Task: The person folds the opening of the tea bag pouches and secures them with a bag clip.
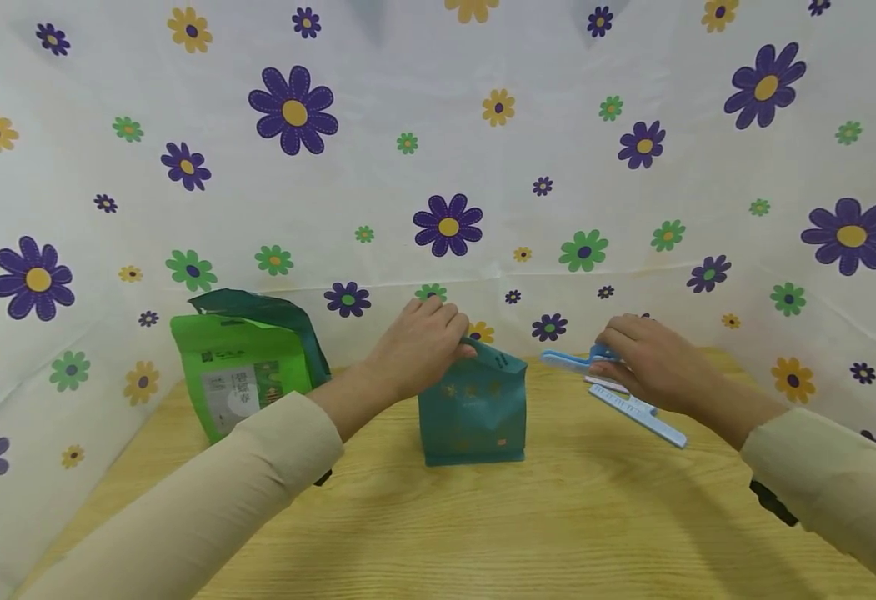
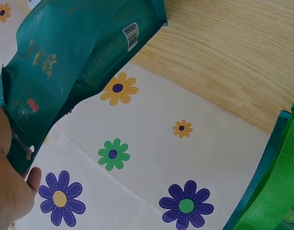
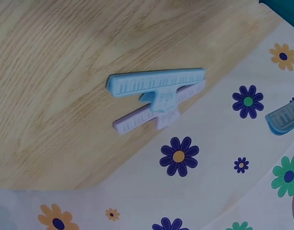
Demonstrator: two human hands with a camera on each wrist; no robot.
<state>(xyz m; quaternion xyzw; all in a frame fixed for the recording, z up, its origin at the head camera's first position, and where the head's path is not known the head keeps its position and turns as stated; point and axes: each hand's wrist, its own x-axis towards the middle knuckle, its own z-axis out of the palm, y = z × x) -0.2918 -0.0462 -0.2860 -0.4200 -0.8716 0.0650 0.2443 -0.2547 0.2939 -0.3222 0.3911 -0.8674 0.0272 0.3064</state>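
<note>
A teal tea bag (image 1: pixel 473 412) stands upright on the wooden table. My left hand (image 1: pixel 428 346) pinches its folded top edge, thumb on one side and fingers on the other; in the left wrist view the hand (image 2: pixel 11 177) grips the end of the bag (image 2: pixel 65 62). To the right, my right hand (image 1: pixel 651 362) holds a blue bag clip (image 1: pixel 567 360) in the air, its long bar pointing toward the bag. In the right wrist view only the tip of this clip (image 3: pixel 283 117) shows at the right edge.
A light blue clip (image 3: pixel 156 81) and a pale purple clip (image 3: pixel 137 118) lie on the table (image 1: pixel 438 525) below my right hand. At the left stand a bright green tea bag (image 1: pixel 246 367) and a dark teal bag (image 1: pixel 280 312) behind it. A flower-patterned cloth (image 1: pixel 377 192) hangs around the table.
</note>
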